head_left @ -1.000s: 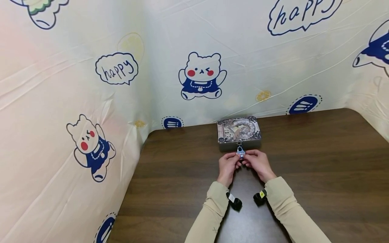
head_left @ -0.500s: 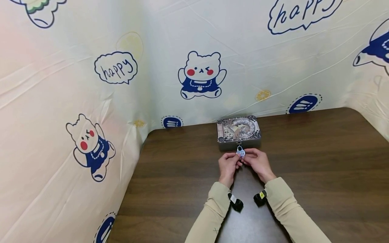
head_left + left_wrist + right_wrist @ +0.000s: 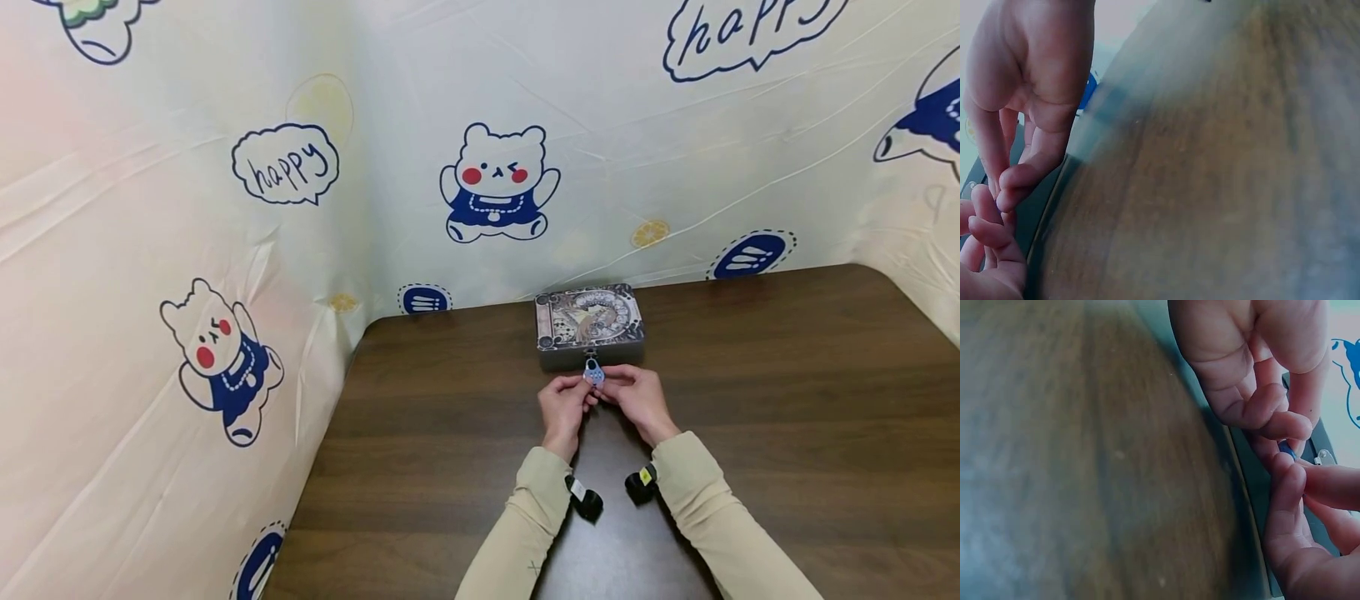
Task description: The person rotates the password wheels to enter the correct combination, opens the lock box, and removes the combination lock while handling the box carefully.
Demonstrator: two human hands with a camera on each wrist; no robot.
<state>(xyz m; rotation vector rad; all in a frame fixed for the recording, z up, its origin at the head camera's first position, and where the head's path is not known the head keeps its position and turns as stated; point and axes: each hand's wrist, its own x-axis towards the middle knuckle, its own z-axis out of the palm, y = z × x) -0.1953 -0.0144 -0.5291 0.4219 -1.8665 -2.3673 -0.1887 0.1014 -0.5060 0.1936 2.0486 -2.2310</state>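
A small light-blue padlock (image 3: 594, 373) hangs from the front latch of a dark box (image 3: 590, 327) with an ornate printed lid. From the left, my left hand (image 3: 562, 408) pinches the padlock between thumb and fingers. My right hand (image 3: 637, 402) grips it from the opposite side. The two hands' fingertips meet around the lock. In the right wrist view only a blue sliver of the padlock (image 3: 1286, 449) shows between the fingers, and the latch (image 3: 1322, 457) is visible beside them. In the left wrist view the fingers hide nearly all of the lock.
The brown wooden table (image 3: 435, 450) carries the box near its back edge. Behind and to the left hangs a pale curtain (image 3: 397, 167) printed with bears. Black wrist cameras (image 3: 585, 500) sit on both sleeves.
Both hands stay on the padlock, with only slight finger shifts. The padlock's face turns a little, and the whole head view drifts slightly.
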